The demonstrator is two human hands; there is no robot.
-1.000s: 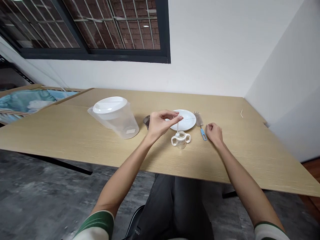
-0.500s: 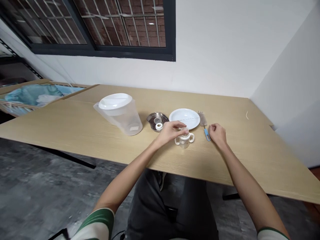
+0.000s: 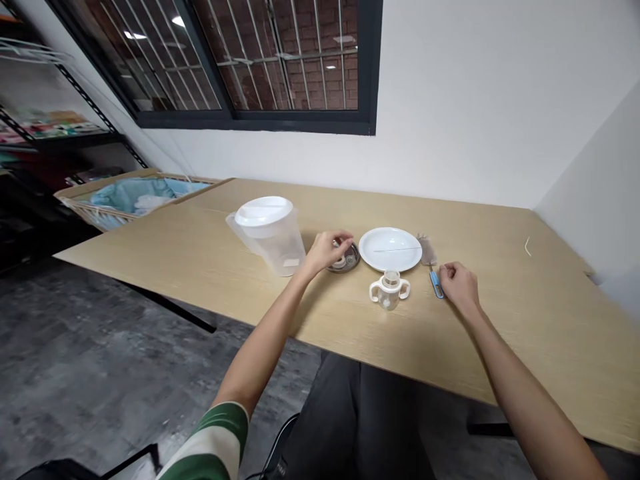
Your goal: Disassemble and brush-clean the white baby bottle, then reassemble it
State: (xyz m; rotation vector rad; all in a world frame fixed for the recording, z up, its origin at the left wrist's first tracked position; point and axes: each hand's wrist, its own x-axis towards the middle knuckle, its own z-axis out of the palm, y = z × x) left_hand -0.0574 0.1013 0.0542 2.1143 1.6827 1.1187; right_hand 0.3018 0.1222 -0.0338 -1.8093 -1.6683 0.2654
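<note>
My left hand (image 3: 327, 251) hovers over the round metal dish (image 3: 350, 262), fingers apart and nothing visibly held; it hides part of the dish and the small white and clear parts inside. My right hand (image 3: 459, 285) rests on the table with curled fingers, just right of the blue handle (image 3: 436, 283) of a brush; what its fingers hold, if anything, is hidden. A clear bottle with two white handles (image 3: 389, 293) stands upright between my hands, in front of a white plate (image 3: 390, 243). On the plate lies a thin straight item (image 3: 397, 250).
A translucent pitcher with a white lid (image 3: 273, 233) stands left of the dish. At the far left is a basket with blue lining (image 3: 133, 193). A small pale curved strip (image 3: 528, 247) lies on the table (image 3: 520, 320) at the right.
My left hand has let go of the bottle's top and moved left to the metal dish. My right hand stays beside the brush. The whole view has shifted, showing more of the left side.
</note>
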